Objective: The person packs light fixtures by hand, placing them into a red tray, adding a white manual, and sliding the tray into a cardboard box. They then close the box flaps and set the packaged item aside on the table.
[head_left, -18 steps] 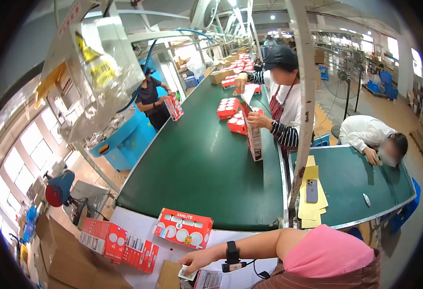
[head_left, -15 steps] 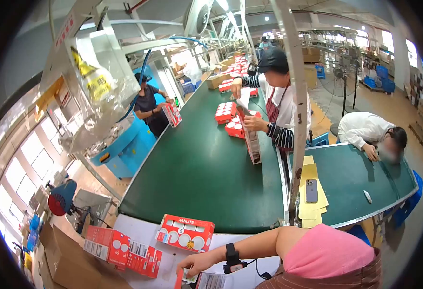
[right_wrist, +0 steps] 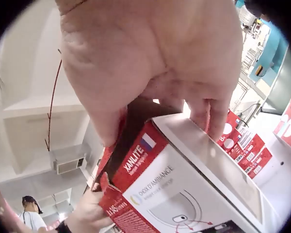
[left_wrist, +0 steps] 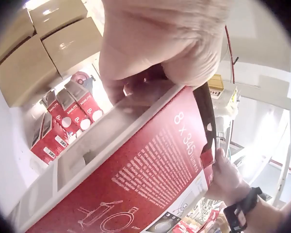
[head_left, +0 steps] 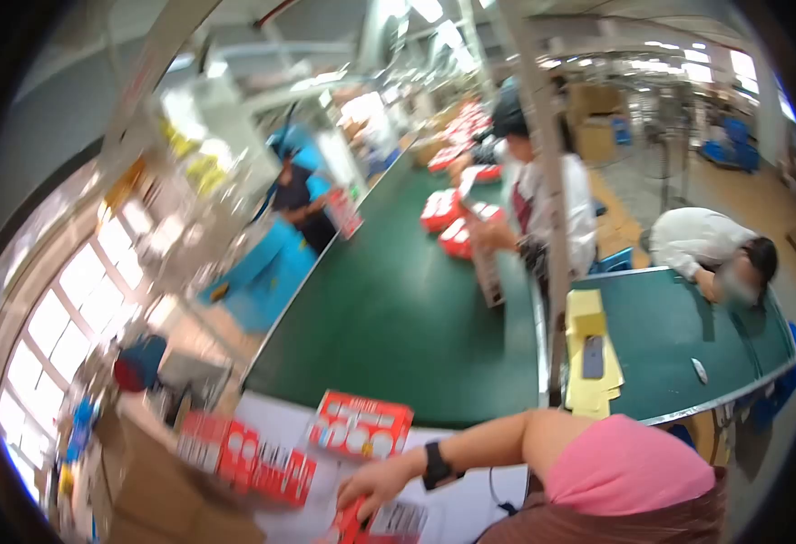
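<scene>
A red and white XANLITE carton [left_wrist: 150,179] with a clear window fills much of the left wrist view, tilted, its near end standing open with loose flaps. My left hand [left_wrist: 165,43] grips that carton by its upper edge, fingers bent over the rim. In the right wrist view my right hand [right_wrist: 150,58] pinches the open end, thumb on the red flap [right_wrist: 117,145] and fingertips along the window side. The head view shows my right hand [head_left: 372,488] at the bottom edge, over the red flap; the left hand is out of that frame.
Another red carton [head_left: 361,433] lies on the white table beside the green conveyor belt [head_left: 352,335]. More red cartons [head_left: 257,467] and a brown cardboard box [head_left: 162,490] are to the left. Two people stand along the belt; a third leans over a side table [head_left: 652,335].
The head view has turned, shifting the scene rightward with blur. Beneath my right hand, a brown flap and small pale card showed earlier; now the carton's red flap is there.
</scene>
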### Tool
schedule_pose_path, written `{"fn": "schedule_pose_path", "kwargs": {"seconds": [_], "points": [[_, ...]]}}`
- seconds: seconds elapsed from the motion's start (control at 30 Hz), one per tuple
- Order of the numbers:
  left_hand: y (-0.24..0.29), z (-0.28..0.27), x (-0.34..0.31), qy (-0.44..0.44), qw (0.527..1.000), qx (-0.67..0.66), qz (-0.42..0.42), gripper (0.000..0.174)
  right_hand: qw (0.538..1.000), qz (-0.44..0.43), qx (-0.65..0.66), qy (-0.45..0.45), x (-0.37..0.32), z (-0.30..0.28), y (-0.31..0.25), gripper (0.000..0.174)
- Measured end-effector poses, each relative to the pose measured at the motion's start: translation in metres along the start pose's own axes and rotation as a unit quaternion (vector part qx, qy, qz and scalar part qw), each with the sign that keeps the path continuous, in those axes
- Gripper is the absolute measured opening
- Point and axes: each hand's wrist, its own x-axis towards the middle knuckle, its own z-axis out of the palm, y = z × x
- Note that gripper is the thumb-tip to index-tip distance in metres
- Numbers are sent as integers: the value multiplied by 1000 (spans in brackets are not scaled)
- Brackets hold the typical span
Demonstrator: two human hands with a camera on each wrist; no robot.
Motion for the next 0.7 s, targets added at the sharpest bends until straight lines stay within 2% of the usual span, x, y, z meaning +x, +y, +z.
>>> {"fn": "schedule_pose_path", "kwargs": {"seconds": [0.03,0.07,0.1,0.13,0.17,0.2,0.23,0.27,0.3,0.37,0.43,0.5,0.53,0.6,0.63,0.67,0.7], "points": [[-17,-7,1,-25,999,44,-13,64,1000,25,13,-11,-3,0,3,46],[-36,-15,0,-45,995,91,-20,67,999,41,29,-20,-2,-5,-9,45],[29,-8,-3,-92,989,93,74,63,999,27,18,-9,1,-3,-4,45],[64,-2,-6,-52,992,115,14,69,1000,19,23,-8,5,-1,-3,43],[82,1,-12,-45,983,176,30,53,999,28,28,-3,2,0,-13,44],[89,5,-12,-33,981,183,55,41,999,40,12,-9,1,-4,-19,43],[86,8,-11,-30,984,171,45,39,998,55,1,-8,-1,-7,-22,41],[89,6,-7,-58,980,185,48,41,998,63,-7,-11,-1,-9,-25,42],[84,14,-9,-45,982,181,35,41,996,70,-31,-37,-7,-15,-25,44],[84,21,-12,-60,964,250,64,41,993,83,-63,-53,-11,-20,-33,48],[86,20,-16,-68,960,270,43,43,991,71,-92,-62,-11,-20,-35,49],[90,18,-18,-83,919,378,76,45,989,61,-121,-67,-11,-20,-36,50],[93,18,-18,-85,918,380,74,45,984,62,-145,-80,-10,-21,-37,51],[101,20,-18,-105,853,502,93,54,980,64,-166,-94,-10,-22,-44,52],[104,22,-19,-106,853,502,90,54,964,66,-233,-109,-11,-23,-53,54],[108,24,-21,-105,834,531,105,57,944,68,-297,-125,-12,-22,-58,56],[111,26,-21,-102,814,559,121,60,945,68,-295,-126,-13,-20,-57,56]]}}
